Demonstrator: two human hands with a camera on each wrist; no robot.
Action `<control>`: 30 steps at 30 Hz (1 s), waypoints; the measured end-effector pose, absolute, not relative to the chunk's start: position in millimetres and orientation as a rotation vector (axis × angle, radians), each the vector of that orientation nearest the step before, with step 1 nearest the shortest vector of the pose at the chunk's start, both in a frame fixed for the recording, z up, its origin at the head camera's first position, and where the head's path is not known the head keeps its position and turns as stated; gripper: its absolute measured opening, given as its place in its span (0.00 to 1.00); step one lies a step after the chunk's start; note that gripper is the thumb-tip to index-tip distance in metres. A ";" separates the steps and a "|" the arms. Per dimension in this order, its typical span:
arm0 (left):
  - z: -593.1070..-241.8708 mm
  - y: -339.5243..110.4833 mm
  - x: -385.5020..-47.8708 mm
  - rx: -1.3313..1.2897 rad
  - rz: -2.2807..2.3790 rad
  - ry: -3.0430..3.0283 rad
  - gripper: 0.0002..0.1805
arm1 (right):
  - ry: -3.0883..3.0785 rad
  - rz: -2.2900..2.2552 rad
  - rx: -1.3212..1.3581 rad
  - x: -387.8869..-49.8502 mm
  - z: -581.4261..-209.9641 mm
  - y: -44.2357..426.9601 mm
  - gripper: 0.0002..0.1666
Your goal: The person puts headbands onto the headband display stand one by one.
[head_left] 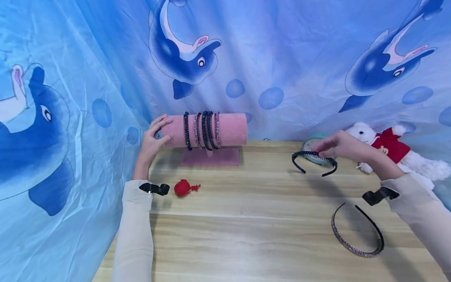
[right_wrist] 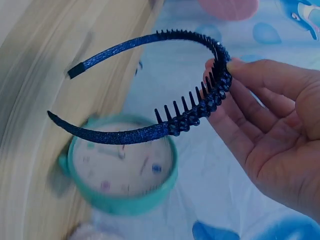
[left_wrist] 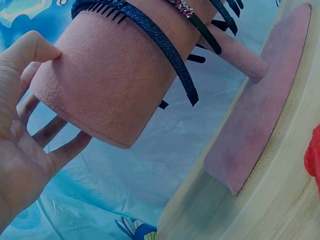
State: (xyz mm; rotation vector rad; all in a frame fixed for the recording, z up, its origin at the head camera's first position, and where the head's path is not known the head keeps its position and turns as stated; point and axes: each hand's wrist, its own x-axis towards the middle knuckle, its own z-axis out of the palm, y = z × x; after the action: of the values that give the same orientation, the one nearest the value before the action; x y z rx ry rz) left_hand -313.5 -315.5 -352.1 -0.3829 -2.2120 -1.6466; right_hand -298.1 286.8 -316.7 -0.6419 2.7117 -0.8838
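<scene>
My left hand (head_left: 152, 137) holds the left end of a pink headband stand (head_left: 232, 131), a padded roll on a post and flat base. In the left wrist view, thumb and fingers of the left hand (left_wrist: 30, 135) lie around the roll's end. Several headbands (head_left: 205, 131), dark and pinkish glittery ones, sit side by side over the roll. At the right, my right hand (head_left: 343, 145) pinches a dark blue beaded headband (right_wrist: 195, 112) at the top of its arc. Its two tips point down, above the table. Comb teeth line its inner side.
A glittery headband (head_left: 356, 250) lies at the front right of the wooden table. Behind the right hand stand a green-rimmed clock (right_wrist: 125, 200) and a white plush toy (head_left: 419, 156) in red. A small red ball of yarn (head_left: 182, 188) lies near the left forearm. Dolphin-print curtains (head_left: 282, 58) enclose the table.
</scene>
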 end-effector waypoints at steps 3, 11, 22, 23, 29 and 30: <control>-351.7 -316.8 -313.9 -0.382 -1.654 -2.213 0.27 | 2.665 -0.962 -0.559 -303.5 -315.6 273.4 0.17; -353.0 -316.2 -314.3 -0.380 -1.671 -2.191 0.27 | 2.643 -1.100 -0.472 -317.4 -315.7 243.4 0.21; -350.6 -316.2 -315.8 -0.415 -1.626 -2.157 0.26 | 2.469 -1.698 -0.175 -331.6 -312.9 205.8 0.28; -350.6 -316.2 -315.6 -0.416 -1.623 -2.158 0.26 | 2.445 -1.753 -0.165 -332.1 -314.3 201.6 0.28; -352.6 -315.3 -314.2 -0.410 -1.598 -2.182 0.26 | 2.311 -2.045 -0.165 -333.0 -326.1 177.0 0.28; -353.1 -315.1 -313.7 -0.407 -1.595 -2.186 0.26 | 2.293 -2.083 -0.166 -333.3 -328.2 173.7 0.27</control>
State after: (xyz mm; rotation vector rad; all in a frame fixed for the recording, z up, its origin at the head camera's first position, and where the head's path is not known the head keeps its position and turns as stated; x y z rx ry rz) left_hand -313.7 -315.1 -353.1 -0.4071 -2.1859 -1.5948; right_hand -333.3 173.7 -328.2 -0.1661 2.2926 -2.0829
